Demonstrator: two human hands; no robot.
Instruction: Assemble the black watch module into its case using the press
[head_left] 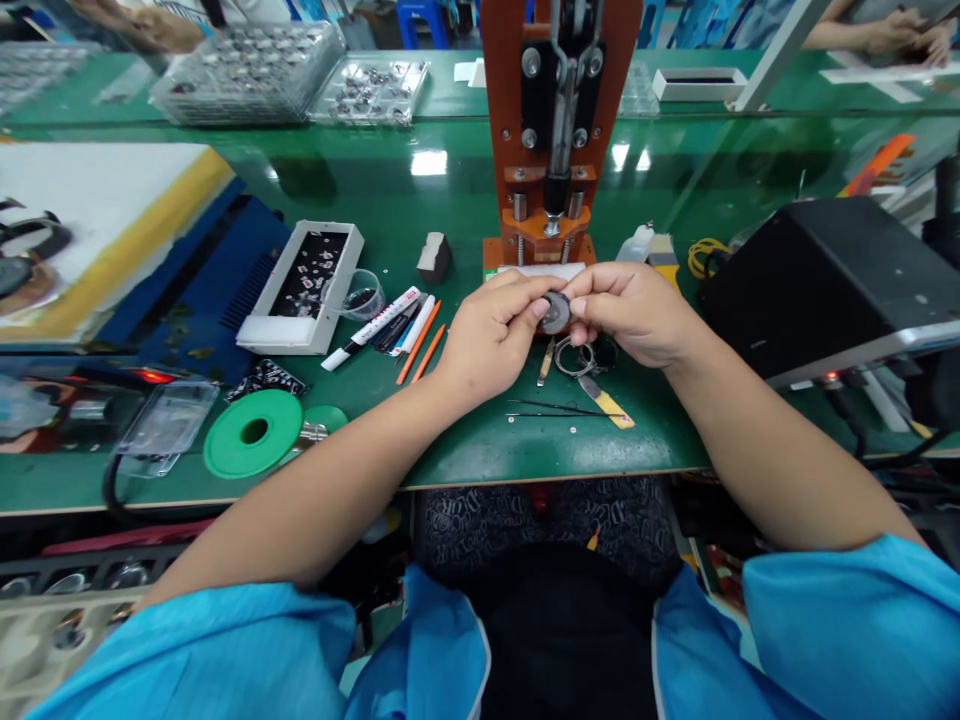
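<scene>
A small round grey disc, perhaps a watch part (556,313), is held up in front of the orange press (550,225). Thumb and fingers of my left hand (491,330) pinch it from the left. My right hand (628,312) is closed at its right edge, thumb and fingertips together against it. Beneath the hands lie a metal ring (574,357), a yellow-handled blade (609,405) and thin dark tweezers (559,410) on the green table. What the fingertips cover of the disc's underside is hidden.
Left of my hands lie markers (375,325), orange pens (420,340), a white box of small parts (346,245) and a green spool (225,432). A black device (825,270) stands right. Behind are clear trays (247,75) and other people's hands (907,35).
</scene>
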